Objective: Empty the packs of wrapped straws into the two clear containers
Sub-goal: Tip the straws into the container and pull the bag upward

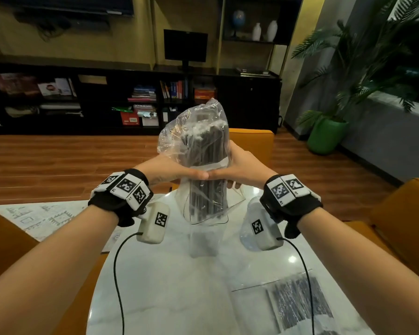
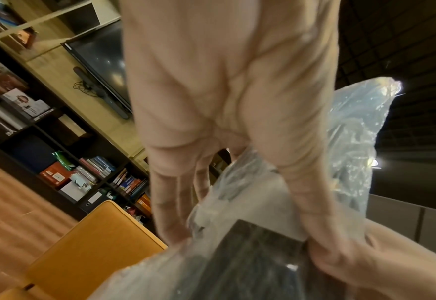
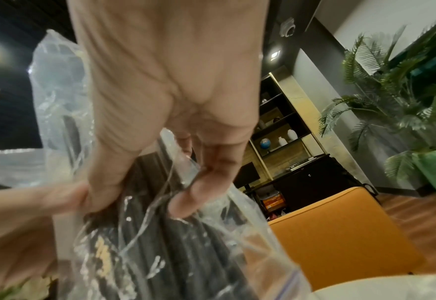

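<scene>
I'm gripping the straw pack with both hands, left hand and right hand curled round it, above the container at twelve o'clock.

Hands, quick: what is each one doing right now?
Left hand: grips the clear pack of dark straws around its middle.
Right hand: grips the same pack from the other side.

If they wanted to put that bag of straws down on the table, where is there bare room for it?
The widest bare patch of the white table is near the person, left of the flat straw pack. Farther back it is crowded: both hands grip the straw bag over a clear container, with a second container on its right and papers on its left.
</scene>
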Available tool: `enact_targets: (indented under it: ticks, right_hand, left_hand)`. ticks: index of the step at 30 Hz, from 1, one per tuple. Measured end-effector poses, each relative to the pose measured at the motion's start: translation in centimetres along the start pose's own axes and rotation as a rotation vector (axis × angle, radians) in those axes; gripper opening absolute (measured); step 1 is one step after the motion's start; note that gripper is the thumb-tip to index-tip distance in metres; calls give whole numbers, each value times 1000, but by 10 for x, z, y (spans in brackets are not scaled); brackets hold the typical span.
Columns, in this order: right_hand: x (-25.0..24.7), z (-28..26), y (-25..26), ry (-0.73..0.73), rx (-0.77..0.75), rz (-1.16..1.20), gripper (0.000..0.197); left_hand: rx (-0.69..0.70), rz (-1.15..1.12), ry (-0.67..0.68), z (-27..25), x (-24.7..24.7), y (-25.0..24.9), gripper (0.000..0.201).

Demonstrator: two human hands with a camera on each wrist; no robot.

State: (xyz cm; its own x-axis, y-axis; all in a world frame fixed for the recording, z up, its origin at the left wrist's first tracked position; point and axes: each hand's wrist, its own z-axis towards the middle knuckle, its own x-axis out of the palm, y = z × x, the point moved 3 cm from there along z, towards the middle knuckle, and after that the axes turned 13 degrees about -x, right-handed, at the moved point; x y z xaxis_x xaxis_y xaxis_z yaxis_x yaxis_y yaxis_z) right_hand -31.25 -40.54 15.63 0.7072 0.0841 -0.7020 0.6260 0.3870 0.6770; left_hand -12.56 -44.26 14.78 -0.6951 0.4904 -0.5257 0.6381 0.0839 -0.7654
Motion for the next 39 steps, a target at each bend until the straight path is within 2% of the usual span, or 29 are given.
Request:
enact_targets:
  ticks: [1, 4, 7, 9, 11, 14, 16, 19, 20, 23, 26, 29, 31, 35, 37, 39]
  right_hand:
    - [1, 1, -2, 5, 4, -18, 84]
    - [4, 2, -8, 13, 61, 67, 87]
    - [5, 1, -11, 3, 84, 185, 81]
    - [5, 2, -14, -58, 70, 147, 71]
    - [8, 1, -15, -117, 43, 18, 64]
    - [13, 0, -17, -114, 35, -136, 67]
    - [12, -1, -16, -80, 46, -104, 70]
    - [3, -4, -16, -44, 59, -19, 74]
    - [1, -5, -16, -52, 53, -5, 76]
    - [-1, -7, -16, -118, 22, -19, 78]
    - [-2, -8, -16, -152, -1, -60, 71]
    - [-5, -9, -15, -155, 15, -49, 65]
    - [-5, -8, -13, -141, 39, -4, 69]
    - [-2, -5, -6, -75, 20, 89, 78]
    - [-7, -5, -4, -117, 9, 89, 71]
    - [-12, -8, -4, -182, 12, 91, 63]
  left_hand:
    - [45, -39, -40, -1, -2, -1, 96]
    - [129, -169, -93, -1, -5, -1, 78]
    - [133, -245, -92, -3, -7, 0, 63]
    - [146, -204, -28, -2, -3, 2, 79]
    - [167, -62, 29, -5, 4, 2, 94]
    - [232, 0, -30, 1, 14, 4, 90]
    - [249, -26, -112, 4, 13, 6, 89]
    - [193, -88, -102, 7, 6, 10, 77]
    - [184, -95, -84, 9, 6, 11, 78]
    - [182, -64, -50, 8, 8, 7, 99]
    - [207, -148, -29, 7, 13, 3, 87]
    - [217, -176, -110, 4, 8, 4, 89]
    - [211, -180, -141, 5, 2, 6, 91]
    - [286, -164, -145, -7, 3, -9, 68]
    - [277, -187, -136, -5, 3, -9, 63]
    - [258, -184, -136, -2, 3, -7, 71]
